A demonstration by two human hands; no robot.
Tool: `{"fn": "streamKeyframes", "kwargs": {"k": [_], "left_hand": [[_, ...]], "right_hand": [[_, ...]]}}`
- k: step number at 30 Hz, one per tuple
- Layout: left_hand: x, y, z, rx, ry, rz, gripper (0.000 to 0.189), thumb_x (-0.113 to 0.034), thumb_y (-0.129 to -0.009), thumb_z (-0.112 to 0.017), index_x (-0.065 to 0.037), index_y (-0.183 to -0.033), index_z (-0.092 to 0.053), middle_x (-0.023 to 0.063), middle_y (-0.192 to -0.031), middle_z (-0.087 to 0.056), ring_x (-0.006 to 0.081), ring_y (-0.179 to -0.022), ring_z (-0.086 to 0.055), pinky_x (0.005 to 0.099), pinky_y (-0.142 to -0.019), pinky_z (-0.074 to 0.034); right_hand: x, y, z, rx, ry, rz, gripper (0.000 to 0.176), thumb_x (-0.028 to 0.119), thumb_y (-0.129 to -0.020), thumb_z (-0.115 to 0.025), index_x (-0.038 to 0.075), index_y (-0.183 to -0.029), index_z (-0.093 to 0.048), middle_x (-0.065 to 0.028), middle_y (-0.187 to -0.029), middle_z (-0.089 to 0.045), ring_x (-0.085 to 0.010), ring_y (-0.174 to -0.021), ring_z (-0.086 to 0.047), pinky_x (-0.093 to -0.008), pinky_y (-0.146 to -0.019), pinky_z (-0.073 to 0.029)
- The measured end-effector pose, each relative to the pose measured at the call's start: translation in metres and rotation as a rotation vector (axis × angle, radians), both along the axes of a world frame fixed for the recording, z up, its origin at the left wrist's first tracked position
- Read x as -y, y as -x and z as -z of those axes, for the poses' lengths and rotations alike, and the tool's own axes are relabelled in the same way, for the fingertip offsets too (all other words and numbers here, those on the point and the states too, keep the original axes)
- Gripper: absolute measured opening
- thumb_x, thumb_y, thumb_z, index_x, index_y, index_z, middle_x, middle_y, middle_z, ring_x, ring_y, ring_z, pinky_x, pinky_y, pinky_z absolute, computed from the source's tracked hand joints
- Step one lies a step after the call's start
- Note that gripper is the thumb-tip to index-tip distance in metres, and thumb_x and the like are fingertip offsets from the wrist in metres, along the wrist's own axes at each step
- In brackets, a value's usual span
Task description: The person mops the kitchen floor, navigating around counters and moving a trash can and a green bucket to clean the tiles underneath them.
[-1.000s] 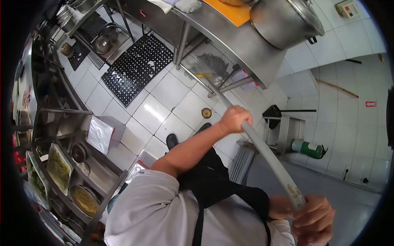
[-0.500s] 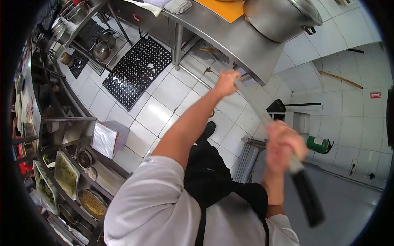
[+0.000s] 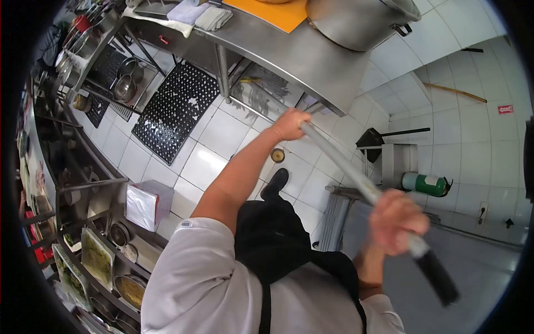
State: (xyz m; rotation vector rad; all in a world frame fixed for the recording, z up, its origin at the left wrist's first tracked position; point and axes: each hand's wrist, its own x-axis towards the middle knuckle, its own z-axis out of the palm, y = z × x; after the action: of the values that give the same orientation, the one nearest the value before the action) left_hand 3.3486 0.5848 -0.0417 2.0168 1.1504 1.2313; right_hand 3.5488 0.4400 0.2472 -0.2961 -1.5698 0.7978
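Observation:
I hold a long broom with both hands. My left hand (image 3: 289, 123) grips the grey pole (image 3: 339, 161) far down, arm stretched out over the white floor tiles. My right hand (image 3: 397, 220), blurred by motion, grips the pole near its black end (image 3: 439, 278). The broom's bristles (image 3: 261, 92) lie on the floor under the steel table (image 3: 300, 55), partly hidden by the table's legs. My black shoe (image 3: 275, 181) stands on the tiles below my left arm.
A big steel pot (image 3: 356, 19), an orange board (image 3: 272, 11) and folded cloths (image 3: 200, 14) are on the table. A black floor mat (image 3: 172, 106), a foil-covered box (image 3: 146, 203), racks of food pans (image 3: 97, 259), a dustpan (image 3: 370, 138) and a green extinguisher (image 3: 425, 183) surround me.
Both hands pushed the broom forward, carrying its head further under the table. My right hand rose from the bottom edge, and the pole's black end came into sight behind it.

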Motion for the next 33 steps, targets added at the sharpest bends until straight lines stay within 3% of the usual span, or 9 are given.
{"fn": "streamKeyframes", "kwargs": {"k": [5, 8, 13, 17, 19, 24, 25, 28, 33], "left_hand": [[0.0, 0.011, 0.038, -0.107, 0.055, -0.275, 0.033, -0.025, -0.075, -0.078, -0.008, -0.067, -0.051, 0.0125, -0.068, -0.058, 0.0368, -0.082, -0.058, 0.0459, -0.084, -0.042], [0.02, -0.007, -0.006, -0.039, 0.048, -0.27, 0.035, -0.027, -0.073, -0.079, -0.008, -0.066, -0.051, 0.0123, -0.067, -0.057, 0.0352, -0.081, -0.058, 0.0449, -0.081, -0.044], [0.063, -0.045, -0.082, 0.222, -0.079, -0.247, 0.045, -0.031, -0.07, -0.084, -0.008, -0.058, -0.047, 0.0102, -0.055, -0.051, 0.0313, -0.053, -0.053, 0.0393, -0.051, -0.042], [0.085, -0.062, -0.101, 0.346, 0.028, -0.174, 0.046, -0.03, -0.073, -0.081, -0.009, -0.053, -0.045, 0.0087, -0.049, -0.048, 0.0318, -0.049, -0.051, 0.0393, -0.05, -0.04], [0.091, -0.066, -0.106, 0.36, 0.042, -0.102, 0.046, -0.029, -0.073, -0.08, -0.01, -0.052, -0.044, 0.0082, -0.048, -0.047, 0.032, -0.049, -0.051, 0.0391, -0.049, -0.04], [0.043, -0.062, -0.068, 0.336, -0.017, 0.022, 0.034, -0.023, -0.073, -0.076, -0.009, -0.055, -0.05, 0.0094, -0.053, -0.053, 0.0341, -0.053, -0.054, 0.0395, -0.051, -0.042], [0.03, -0.062, -0.058, 0.346, -0.067, 0.035, 0.031, -0.021, -0.072, -0.075, -0.009, -0.056, -0.051, 0.01, -0.054, -0.054, 0.0346, -0.053, -0.055, 0.0395, -0.051, -0.042], [-0.001, -0.078, -0.047, 0.312, -0.206, -0.049, 0.024, -0.018, -0.07, -0.074, -0.008, -0.061, -0.055, 0.0121, -0.057, -0.056, 0.0353, -0.056, -0.058, 0.0393, -0.052, -0.045], [-0.009, -0.078, -0.09, 0.329, 0.054, -0.037, 0.022, -0.018, -0.067, -0.075, -0.008, -0.064, -0.056, 0.0118, -0.061, -0.058, 0.0359, -0.066, -0.06, 0.0417, -0.066, -0.048]], "right_hand": [[0.012, 0.017, 0.061, 0.156, 0.127, 0.038, 0.03, 0.026, -0.088, -0.064, 0.002, -0.075, -0.052, -0.0046, -0.056, -0.05, -0.0193, -0.049, -0.051, -0.0421, -0.06, -0.053], [0.02, 0.011, 0.003, 0.163, 0.182, 0.063, 0.033, 0.03, -0.09, -0.062, 0.003, -0.075, -0.053, -0.0045, -0.053, -0.05, -0.0186, -0.046, -0.05, -0.041, -0.06, -0.053], [0.019, -0.002, -0.104, 0.21, 0.028, -0.053, 0.035, 0.035, -0.094, -0.06, 0.007, -0.075, -0.052, 0.0004, -0.05, -0.05, -0.0117, -0.039, -0.051, -0.0301, -0.043, -0.049], [0.037, -0.001, -0.142, 0.269, -0.002, -0.097, 0.015, 0.023, -0.098, -0.051, 0.011, -0.09, -0.05, 0.0043, -0.052, -0.047, -0.0063, -0.04, -0.045, -0.0236, -0.043, -0.043], [0.045, 0.009, -0.152, 0.288, 0.012, -0.089, 0.024, 0.031, -0.098, -0.057, 0.009, -0.091, -0.047, -0.0008, -0.058, -0.047, -0.0122, -0.047, -0.049, -0.0307, -0.048, -0.047], [0.031, 0.059, -0.108, 0.104, -0.201, 0.248, 0.01, 0.021, -0.099, -0.05, 0.013, -0.093, -0.049, 0.0032, -0.056, -0.045, -0.0097, -0.043, -0.04, -0.0295, -0.046, -0.039], [0.028, 0.063, -0.097, 0.172, -0.182, 0.158, 0.007, 0.019, -0.1, -0.048, 0.014, -0.096, -0.049, 0.0024, -0.058, -0.042, -0.0113, -0.046, -0.035, -0.0312, -0.049, -0.032], [0.005, 0.04, -0.094, -0.04, -0.027, 0.166, 0.02, 0.022, -0.102, -0.047, 0.01, -0.086, -0.045, 0.0037, -0.05, -0.039, -0.0101, -0.041, -0.039, -0.0278, -0.044, -0.041], [-0.026, 0.025, -0.121, 0.15, -0.032, 0.084, 0.018, 0.02, -0.103, -0.043, 0.008, -0.09, -0.045, 0.0036, -0.051, -0.033, -0.0099, -0.043, -0.034, -0.0281, -0.048, -0.035]]}}
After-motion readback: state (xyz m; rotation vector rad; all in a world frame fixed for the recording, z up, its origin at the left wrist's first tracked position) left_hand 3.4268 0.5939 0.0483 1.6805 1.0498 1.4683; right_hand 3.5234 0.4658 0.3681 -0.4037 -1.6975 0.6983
